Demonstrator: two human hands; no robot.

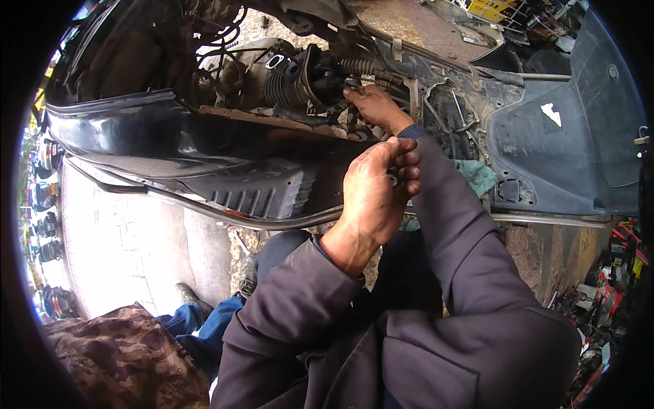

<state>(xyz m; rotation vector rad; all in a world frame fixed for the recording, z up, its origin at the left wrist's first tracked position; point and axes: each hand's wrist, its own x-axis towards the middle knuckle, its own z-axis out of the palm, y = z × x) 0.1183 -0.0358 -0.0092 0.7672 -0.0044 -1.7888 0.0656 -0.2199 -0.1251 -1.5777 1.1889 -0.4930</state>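
A scooter's opened body stretches across the view, its engine (286,85) exposed between the black side panel (204,146) and the frame. Deep in that opening, my right hand (378,109) reaches to a dark part (327,78) beside a ribbed black hose (357,66). Its thumb and forefinger are closed together at that part; whatever they pinch is too small to make out. Nearer to me, my left hand (373,187) is raised in front of my right sleeve, fingers curled in. A small round metal piece (393,179) shows between its fingers and palm.
A green rag (475,176) lies on the scooter by the grey footboard (538,136). At the lower left is a person in camouflage cloth (129,354) and jeans. Loose parts (606,293) lie heaped at the right, and a yellow crate (490,9) stands at the far right.
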